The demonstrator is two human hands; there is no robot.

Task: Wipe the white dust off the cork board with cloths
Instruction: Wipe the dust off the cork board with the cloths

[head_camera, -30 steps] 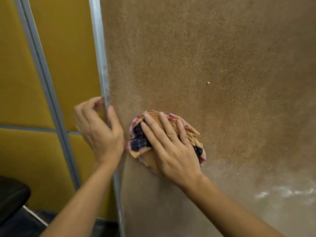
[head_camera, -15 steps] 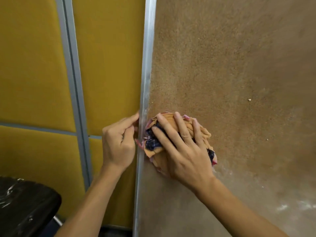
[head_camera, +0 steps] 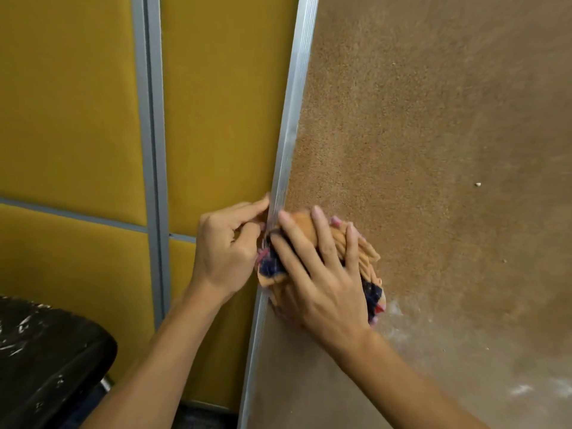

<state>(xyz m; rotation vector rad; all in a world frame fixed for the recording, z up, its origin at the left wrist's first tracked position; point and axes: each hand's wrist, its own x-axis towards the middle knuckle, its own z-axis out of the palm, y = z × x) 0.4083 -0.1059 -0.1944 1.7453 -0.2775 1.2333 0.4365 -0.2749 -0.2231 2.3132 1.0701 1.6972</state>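
Note:
The brown cork board [head_camera: 402, 134] stands upright on the right, edged on its left by an aluminium frame strip [head_camera: 294, 119]. My right hand [head_camera: 322, 274] presses a bunched orange and dark checked cloth [head_camera: 368, 255] flat against the board right beside the frame, fingers spread and straight. My left hand [head_camera: 229, 252] pinches the frame strip between forefinger and thumb at the same height, touching the cloth's edge. Smears of white dust [head_camera: 523, 390] lie on the board's lower right, and a faint patch of dust [head_camera: 394, 311] sits just beside the cloth.
Yellow padded wall panels [head_camera: 77, 103] with grey dividing strips [head_camera: 151, 150] fill the left. A black seat-like object [head_camera: 46, 351] with white scuffs sits at the lower left. A small pale speck [head_camera: 478, 184] is stuck on the cork.
The view has swung left, so board and hands sit further right. My right hand slid the cloth left up against the frame. My left hand's grip on the frame tightened to a pinch.

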